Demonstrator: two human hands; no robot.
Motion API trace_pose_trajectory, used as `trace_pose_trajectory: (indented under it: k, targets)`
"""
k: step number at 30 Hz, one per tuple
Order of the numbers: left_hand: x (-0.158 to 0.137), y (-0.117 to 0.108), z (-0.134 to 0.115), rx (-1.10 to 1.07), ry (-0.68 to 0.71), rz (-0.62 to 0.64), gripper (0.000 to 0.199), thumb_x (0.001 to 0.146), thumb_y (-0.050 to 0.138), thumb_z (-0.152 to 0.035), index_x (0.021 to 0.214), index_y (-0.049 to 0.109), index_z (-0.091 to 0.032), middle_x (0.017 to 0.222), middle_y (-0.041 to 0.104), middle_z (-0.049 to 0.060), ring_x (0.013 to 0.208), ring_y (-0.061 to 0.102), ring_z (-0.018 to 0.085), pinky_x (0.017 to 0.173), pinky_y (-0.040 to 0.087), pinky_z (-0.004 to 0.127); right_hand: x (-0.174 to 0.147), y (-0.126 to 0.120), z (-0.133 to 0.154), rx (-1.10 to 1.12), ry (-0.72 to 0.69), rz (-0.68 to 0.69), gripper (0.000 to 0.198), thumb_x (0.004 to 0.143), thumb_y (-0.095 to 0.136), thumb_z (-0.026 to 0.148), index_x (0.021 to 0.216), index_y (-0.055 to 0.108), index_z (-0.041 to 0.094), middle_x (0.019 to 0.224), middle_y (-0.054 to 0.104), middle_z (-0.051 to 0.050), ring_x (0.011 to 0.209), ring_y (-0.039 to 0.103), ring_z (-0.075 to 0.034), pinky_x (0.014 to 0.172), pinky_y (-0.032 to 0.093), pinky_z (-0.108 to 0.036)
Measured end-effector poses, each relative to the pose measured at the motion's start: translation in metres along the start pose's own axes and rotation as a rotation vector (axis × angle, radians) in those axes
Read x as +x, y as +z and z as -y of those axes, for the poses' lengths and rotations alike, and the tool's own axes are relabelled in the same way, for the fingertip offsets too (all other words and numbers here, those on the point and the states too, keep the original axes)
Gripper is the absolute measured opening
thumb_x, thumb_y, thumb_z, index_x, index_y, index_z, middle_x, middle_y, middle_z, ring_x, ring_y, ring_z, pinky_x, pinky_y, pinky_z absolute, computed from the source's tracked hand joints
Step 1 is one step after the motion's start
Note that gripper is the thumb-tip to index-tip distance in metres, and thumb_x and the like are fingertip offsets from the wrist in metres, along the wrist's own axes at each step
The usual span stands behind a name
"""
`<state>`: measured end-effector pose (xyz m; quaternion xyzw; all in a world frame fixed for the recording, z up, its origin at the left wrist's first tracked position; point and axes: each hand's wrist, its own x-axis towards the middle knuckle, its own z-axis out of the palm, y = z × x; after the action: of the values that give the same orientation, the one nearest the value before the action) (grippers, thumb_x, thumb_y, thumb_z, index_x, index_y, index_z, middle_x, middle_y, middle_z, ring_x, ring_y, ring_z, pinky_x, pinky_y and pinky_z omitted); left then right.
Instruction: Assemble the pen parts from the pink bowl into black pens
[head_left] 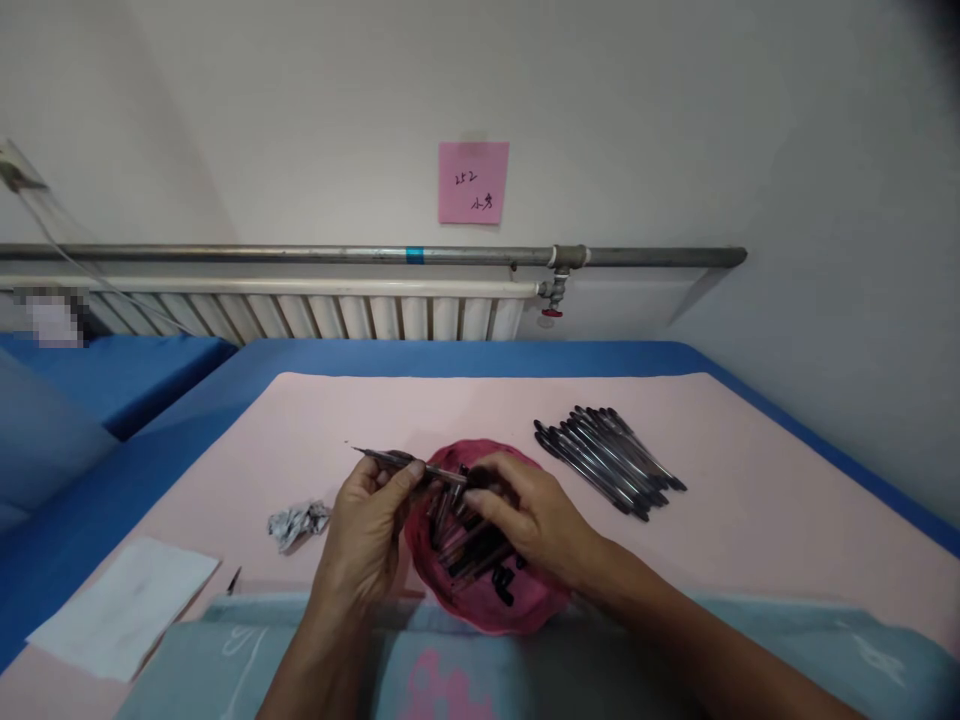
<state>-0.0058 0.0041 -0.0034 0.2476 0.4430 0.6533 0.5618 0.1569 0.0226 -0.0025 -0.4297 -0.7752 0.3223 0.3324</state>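
My left hand pinches a slim dark pen whose fine tip points left and slightly up. At its other end, my right hand closes its fingers round the pen; a small dark piece shows there, too blurred to make out. Both hands are above a pink-red basket. In the basket lie loose pen barrels and small black parts, partly covered by my right hand. To the right, several capped black pens lie side by side on the pink table surface.
Left of my hands is a crumpled grey-white wad. Nearby are a folded white sheet and a small black piece. A blue-green cloth covers the near edge. A radiator and pipe run behind.
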Motion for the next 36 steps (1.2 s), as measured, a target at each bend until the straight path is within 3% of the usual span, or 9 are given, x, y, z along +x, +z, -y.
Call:
trace_pose_trajectory:
  k: [2, 5, 7, 10, 15, 20, 24, 29, 36]
  targets:
    - [0.0, 0.0, 0.0, 0.001, 0.003, 0.006, 0.023, 0.058, 0.073, -0.016, 0.072, 0.055, -0.012, 0.066, 0.062, 0.0, 0.059, 0.062, 0.011, 0.06, 0.051, 0.02, 0.0, 0.0, -0.001, -0.036, -0.017, -0.019, 0.01, 0.076, 0.054, 0.022, 0.086, 0.055, 0.019, 0.079, 0.061, 0.0, 0.071, 0.055, -0.013, 0.064, 0.042, -0.024]
    - [0.001, -0.002, 0.0, 0.015, 0.008, 0.0, 0.022, 0.057, 0.073, -0.016, 0.071, 0.056, -0.012, 0.064, 0.062, -0.001, 0.058, 0.062, 0.011, 0.058, 0.051, 0.02, 0.0, 0.0, -0.003, -0.083, -0.062, 0.03, 0.012, 0.083, 0.045, 0.023, 0.077, 0.055, 0.019, 0.072, 0.059, 0.001, 0.065, 0.053, -0.012, 0.062, 0.041, -0.025]
    - [0.002, -0.002, 0.001, 0.024, 0.015, -0.002, 0.022, 0.057, 0.073, -0.017, 0.071, 0.056, -0.012, 0.064, 0.061, -0.001, 0.058, 0.062, 0.011, 0.059, 0.051, 0.02, 0.0, 0.0, -0.004, -0.085, -0.093, 0.077, 0.015, 0.085, 0.043, 0.026, 0.08, 0.056, 0.019, 0.074, 0.059, 0.0, 0.068, 0.053, -0.012, 0.064, 0.041, -0.025]
    - [0.002, -0.003, 0.001, 0.033, 0.017, 0.01, 0.023, 0.058, 0.073, -0.017, 0.072, 0.056, -0.012, 0.066, 0.062, -0.001, 0.06, 0.063, 0.012, 0.061, 0.052, 0.022, 0.0, 0.0, -0.007, -0.117, -0.108, 0.036, 0.01, 0.08, 0.052, 0.024, 0.088, 0.055, 0.02, 0.082, 0.06, -0.001, 0.075, 0.054, -0.013, 0.067, 0.041, -0.026]
    - [0.002, -0.004, 0.001, 0.068, 0.027, 0.015, 0.022, 0.059, 0.072, -0.019, 0.072, 0.056, -0.012, 0.064, 0.06, -0.002, 0.059, 0.062, 0.011, 0.061, 0.051, 0.022, -0.001, 0.001, -0.009, -0.149, -0.148, 0.084, 0.014, 0.086, 0.042, 0.023, 0.083, 0.054, 0.019, 0.075, 0.059, 0.0, 0.069, 0.053, -0.012, 0.064, 0.04, -0.025]
    - [0.003, -0.004, 0.002, 0.075, 0.038, 0.024, 0.022, 0.058, 0.072, -0.02, 0.07, 0.056, -0.012, 0.063, 0.059, -0.002, 0.058, 0.06, 0.011, 0.059, 0.05, 0.023, 0.0, 0.002, -0.007, -0.201, -0.134, 0.057, 0.007, 0.078, 0.053, 0.022, 0.084, 0.054, 0.018, 0.082, 0.06, -0.001, 0.075, 0.053, -0.014, 0.067, 0.04, -0.025]
    - [0.005, -0.006, 0.002, 0.106, 0.074, -0.012, 0.023, 0.057, 0.072, -0.021, 0.071, 0.057, -0.012, 0.064, 0.059, -0.002, 0.058, 0.059, 0.01, 0.058, 0.048, 0.022, 0.001, 0.0, -0.008, -0.195, -0.098, 0.157, 0.009, 0.081, 0.049, 0.02, 0.088, 0.055, 0.018, 0.084, 0.061, -0.002, 0.075, 0.054, -0.013, 0.067, 0.04, -0.024]
    - [0.008, -0.01, 0.0, 0.125, 0.107, -0.055, 0.023, 0.06, 0.07, -0.026, 0.076, 0.058, -0.014, 0.066, 0.058, -0.002, 0.062, 0.058, 0.012, 0.06, 0.047, 0.025, 0.0, 0.004, -0.019, -0.466, -0.103, 0.308, 0.01, 0.081, 0.046, 0.017, 0.08, 0.056, 0.017, 0.082, 0.062, -0.003, 0.074, 0.054, -0.015, 0.065, 0.037, -0.025]
    - [0.002, -0.004, 0.0, 0.166, 0.037, -0.009, 0.027, 0.062, 0.068, -0.029, 0.085, 0.063, -0.016, 0.073, 0.059, -0.002, 0.062, 0.053, 0.009, 0.058, 0.043, 0.022, -0.001, 0.013, -0.024, -0.669, -0.172, 0.345, 0.016, 0.08, 0.043, 0.011, 0.08, 0.059, 0.015, 0.082, 0.063, -0.008, 0.075, 0.055, -0.018, 0.064, 0.036, -0.029]
